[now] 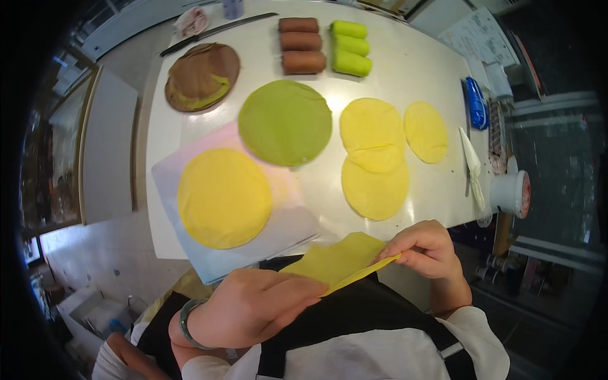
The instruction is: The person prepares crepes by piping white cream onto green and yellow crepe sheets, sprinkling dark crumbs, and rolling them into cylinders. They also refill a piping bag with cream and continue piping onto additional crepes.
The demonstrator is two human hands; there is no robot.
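Between my two hands a thin yellow crepe (pixel 345 261) hangs stretched at the table's front edge. My left hand (pixel 272 301) pinches its near left edge, and my right hand (pixel 423 250) pinches its right edge. Beyond it on the table, two overlapping yellow crepes (pixel 375 187) lie flat, with another yellow crepe (pixel 426 132) to their right. To the left, a round yellow crepe stack (pixel 225 198) rests on pastel sheets (pixel 294 218). A green crepe stack (pixel 285 122) lies behind it, partly over the sheets' far corner.
At the back left sits a brown crepe stack (pixel 202 76) beside a long knife (pixel 221 30). Brown rolls (pixel 302 42) and green rolls (pixel 351 47) lie at the far middle. Along the right edge are a white piping bag (pixel 472 168), a blue packet (pixel 476 104) and a white tub (pixel 508 194).
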